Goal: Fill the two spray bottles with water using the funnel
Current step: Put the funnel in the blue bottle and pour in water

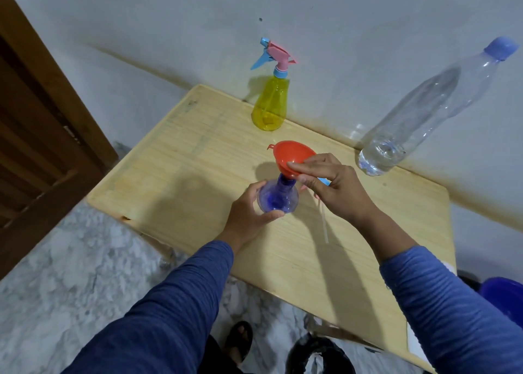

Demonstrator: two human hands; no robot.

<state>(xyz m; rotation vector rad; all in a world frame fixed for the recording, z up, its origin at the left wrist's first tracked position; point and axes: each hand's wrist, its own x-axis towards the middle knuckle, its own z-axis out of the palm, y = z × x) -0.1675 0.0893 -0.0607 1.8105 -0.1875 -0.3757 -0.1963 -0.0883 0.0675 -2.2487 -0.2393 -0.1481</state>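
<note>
A blue spray bottle (278, 196) without its head stands on the wooden table (203, 158). My left hand (249, 212) grips its body. An orange funnel (293, 155) sits in its neck, and my right hand (336, 187) pinches the funnel's rim. The removed spray head, with its dip tube (324, 223), lies on the table under my right hand, mostly hidden. A yellow spray bottle (270, 104) with a pink and blue trigger head stands at the table's far edge. A clear water bottle (418, 116) with a blue cap stands at the back right, holding little water.
The table stands against a white wall (339, 19). A brown wooden door (36, 124) is to the left. A blue tub (506, 297) sits at the right edge. A marble floor (70, 260) lies below, with my sandalled foot and a dark round object near the table's front.
</note>
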